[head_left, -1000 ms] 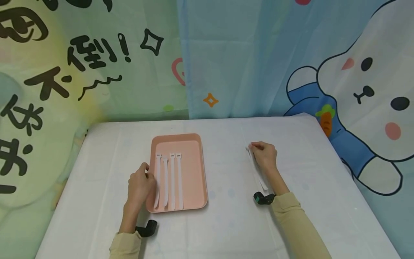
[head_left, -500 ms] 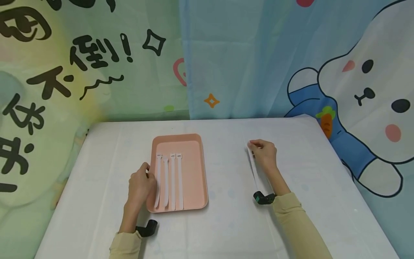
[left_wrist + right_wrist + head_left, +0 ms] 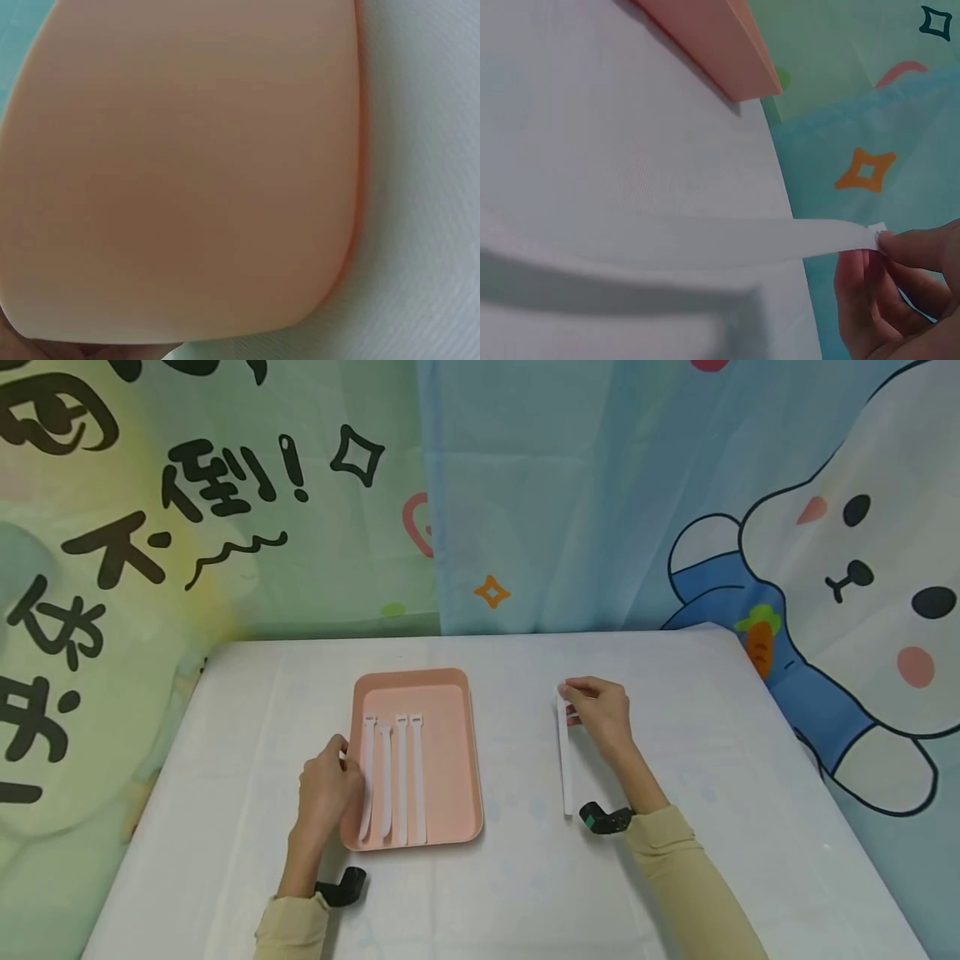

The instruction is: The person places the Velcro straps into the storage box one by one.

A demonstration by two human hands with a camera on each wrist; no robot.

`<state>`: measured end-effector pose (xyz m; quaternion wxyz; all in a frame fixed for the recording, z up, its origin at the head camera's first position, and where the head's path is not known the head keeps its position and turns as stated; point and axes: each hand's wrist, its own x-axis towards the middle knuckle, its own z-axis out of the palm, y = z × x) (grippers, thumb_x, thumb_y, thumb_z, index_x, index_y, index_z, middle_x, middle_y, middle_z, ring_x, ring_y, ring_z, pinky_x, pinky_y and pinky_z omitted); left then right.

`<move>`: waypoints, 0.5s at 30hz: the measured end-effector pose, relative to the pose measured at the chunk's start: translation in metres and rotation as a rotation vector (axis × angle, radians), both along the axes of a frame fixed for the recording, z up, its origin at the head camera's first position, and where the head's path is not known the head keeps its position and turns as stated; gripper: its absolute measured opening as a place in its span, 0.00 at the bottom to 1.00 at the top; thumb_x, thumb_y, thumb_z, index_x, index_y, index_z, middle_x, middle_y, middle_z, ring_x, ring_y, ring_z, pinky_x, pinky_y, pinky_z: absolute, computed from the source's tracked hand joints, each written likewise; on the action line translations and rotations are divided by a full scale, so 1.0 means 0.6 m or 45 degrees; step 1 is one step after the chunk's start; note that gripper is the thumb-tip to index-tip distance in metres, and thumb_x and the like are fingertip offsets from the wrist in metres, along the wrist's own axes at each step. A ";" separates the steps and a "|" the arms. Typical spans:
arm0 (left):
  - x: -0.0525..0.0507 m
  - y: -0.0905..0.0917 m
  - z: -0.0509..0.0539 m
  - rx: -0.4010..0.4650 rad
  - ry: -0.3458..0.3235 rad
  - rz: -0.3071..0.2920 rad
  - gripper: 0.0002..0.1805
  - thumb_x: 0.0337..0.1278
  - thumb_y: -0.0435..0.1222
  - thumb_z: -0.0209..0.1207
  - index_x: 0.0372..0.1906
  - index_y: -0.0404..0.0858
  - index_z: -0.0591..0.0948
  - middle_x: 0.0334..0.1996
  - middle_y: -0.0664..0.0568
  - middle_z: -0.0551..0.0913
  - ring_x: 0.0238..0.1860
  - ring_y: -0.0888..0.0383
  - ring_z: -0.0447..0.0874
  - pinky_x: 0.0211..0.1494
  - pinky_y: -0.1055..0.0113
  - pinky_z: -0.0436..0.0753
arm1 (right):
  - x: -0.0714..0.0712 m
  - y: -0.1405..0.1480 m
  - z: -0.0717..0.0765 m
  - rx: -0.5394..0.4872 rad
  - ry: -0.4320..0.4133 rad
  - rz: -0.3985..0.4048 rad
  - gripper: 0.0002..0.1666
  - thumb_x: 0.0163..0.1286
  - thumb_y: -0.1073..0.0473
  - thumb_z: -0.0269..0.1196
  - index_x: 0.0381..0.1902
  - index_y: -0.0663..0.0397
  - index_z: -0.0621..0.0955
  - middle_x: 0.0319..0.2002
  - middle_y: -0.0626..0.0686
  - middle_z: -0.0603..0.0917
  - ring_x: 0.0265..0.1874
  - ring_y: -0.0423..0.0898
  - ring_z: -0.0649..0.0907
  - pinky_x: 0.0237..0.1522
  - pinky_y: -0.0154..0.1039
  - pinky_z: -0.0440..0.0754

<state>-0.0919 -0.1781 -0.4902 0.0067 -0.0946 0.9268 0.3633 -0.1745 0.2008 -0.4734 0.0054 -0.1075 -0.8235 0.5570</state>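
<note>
At the right side of the table, my right hand (image 3: 603, 714) pinches the end of a white cable strap (image 3: 564, 760) between thumb and fingertips. The strap hangs down from the pinch, its far end near the wrist camera. In the right wrist view the strap (image 3: 705, 240) stretches long and flat across the picture. My left hand (image 3: 326, 785) grips the left edge of a pink tray (image 3: 453, 760). Several white straps (image 3: 402, 777) with slotted heads lie side by side in it. The tray's wall (image 3: 187, 165) fills most of the left wrist view and hides nearly all the fingers.
A white cloth (image 3: 517, 893) covers the table. Behind it hangs a printed curtain (image 3: 570, 510) with lettering and a cartoon bear. Each wrist carries a black camera, the right one (image 3: 603, 818) close to the strap's lower end.
My right hand has moved slightly left and away from me with the strap, which has swung from slanting to nearly straight. The left hand and tray stay in place.
</note>
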 end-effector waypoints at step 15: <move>-0.001 -0.001 -0.002 -0.005 0.004 0.003 0.09 0.64 0.28 0.48 0.45 0.31 0.76 0.19 0.45 0.78 0.17 0.55 0.70 0.18 0.65 0.65 | -0.003 -0.037 0.011 -0.152 -0.081 0.094 0.22 0.74 0.56 0.64 0.57 0.68 0.82 0.50 0.65 0.85 0.32 0.41 0.84 0.34 0.35 0.87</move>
